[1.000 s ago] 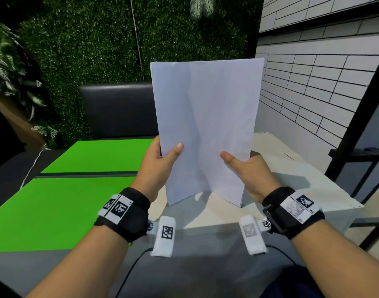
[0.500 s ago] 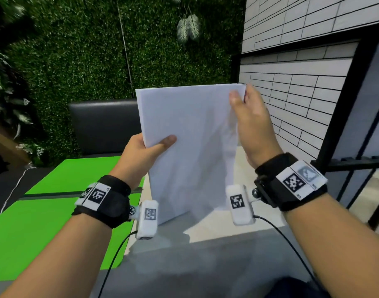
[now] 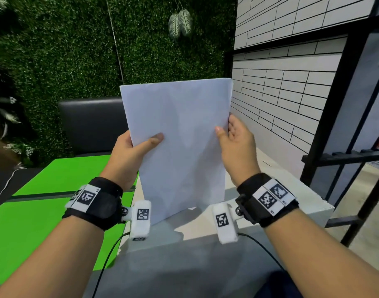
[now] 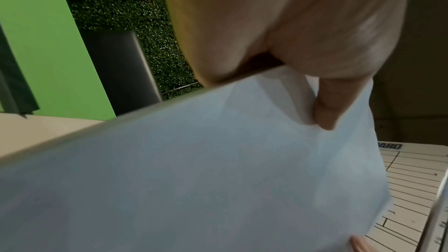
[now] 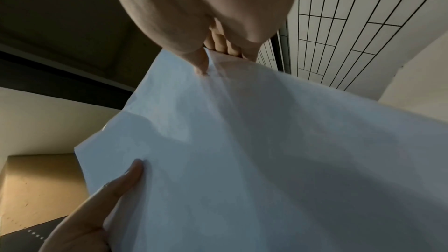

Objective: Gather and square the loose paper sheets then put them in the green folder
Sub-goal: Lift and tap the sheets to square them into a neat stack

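A stack of white paper sheets (image 3: 180,143) stands upright, its bottom edge on or just above the pale tabletop (image 3: 270,190). My left hand (image 3: 141,143) grips the stack's left edge, thumb across the front and fingers behind. At mid-height on the right edge my right hand (image 3: 225,127) pinches it the same way. The left wrist view shows the paper sheets (image 4: 194,179) under my left thumb (image 4: 334,102). In the right wrist view my right thumb (image 5: 201,60) presses the paper sheets (image 5: 266,160). The green folder (image 3: 33,222) lies open and flat to the left.
A dark padded chair back (image 3: 92,123) stands behind the table, in front of a hedge wall. A tiled wall and a black metal frame (image 3: 345,125) close the right side. Thin cables run from both wrist cameras toward me.
My right hand went from the stack's lower edge up to its top right corner, then came down to the middle of the right edge. The left hand kept its grip.
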`<act>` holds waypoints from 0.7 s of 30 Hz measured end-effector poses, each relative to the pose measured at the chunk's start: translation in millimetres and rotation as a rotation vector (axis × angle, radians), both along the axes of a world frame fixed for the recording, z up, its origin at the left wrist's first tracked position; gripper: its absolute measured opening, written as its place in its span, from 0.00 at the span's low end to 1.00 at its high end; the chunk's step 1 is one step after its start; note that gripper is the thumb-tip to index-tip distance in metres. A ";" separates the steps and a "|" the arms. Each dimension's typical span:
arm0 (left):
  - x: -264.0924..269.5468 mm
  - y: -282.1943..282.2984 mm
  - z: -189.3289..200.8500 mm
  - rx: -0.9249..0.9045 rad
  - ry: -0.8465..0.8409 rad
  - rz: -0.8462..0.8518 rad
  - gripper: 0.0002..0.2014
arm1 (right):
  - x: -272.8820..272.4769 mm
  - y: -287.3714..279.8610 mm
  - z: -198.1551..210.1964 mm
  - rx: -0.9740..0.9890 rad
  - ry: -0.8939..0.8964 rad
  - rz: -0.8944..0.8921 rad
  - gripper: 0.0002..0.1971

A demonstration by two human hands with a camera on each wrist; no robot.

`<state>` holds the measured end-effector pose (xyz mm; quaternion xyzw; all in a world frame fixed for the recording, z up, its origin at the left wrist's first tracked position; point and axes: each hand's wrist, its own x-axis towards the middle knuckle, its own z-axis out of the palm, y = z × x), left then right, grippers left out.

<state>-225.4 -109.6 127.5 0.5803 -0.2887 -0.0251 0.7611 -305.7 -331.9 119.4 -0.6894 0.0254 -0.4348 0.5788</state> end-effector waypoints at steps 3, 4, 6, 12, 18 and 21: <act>-1.0 -2.5 -1.4 -0.008 0.000 0.022 0.13 | -2.2 -1.8 -1.7 0.020 -0.033 -0.015 0.21; -1.5 -3.0 -1.4 -0.006 0.002 0.027 0.14 | -2.3 -1.7 -1.4 0.029 -0.046 -0.014 0.21; -1.4 -2.5 -1.1 -0.003 0.005 0.037 0.15 | -3.6 -1.4 -1.5 0.031 -0.062 -0.013 0.19; -0.2 -2.6 -2.3 -0.003 0.011 0.041 0.16 | -10.6 -6.3 -32.1 0.007 0.046 -0.020 0.16; 2.3 -7.0 -6.3 -0.016 -0.001 0.066 0.14 | -24.2 -6.0 -104.1 -0.014 0.282 -0.005 0.18; 3.2 -7.2 -7.5 -0.015 -0.005 0.067 0.13 | -32.3 -8.6 -126.3 -0.026 0.431 0.021 0.11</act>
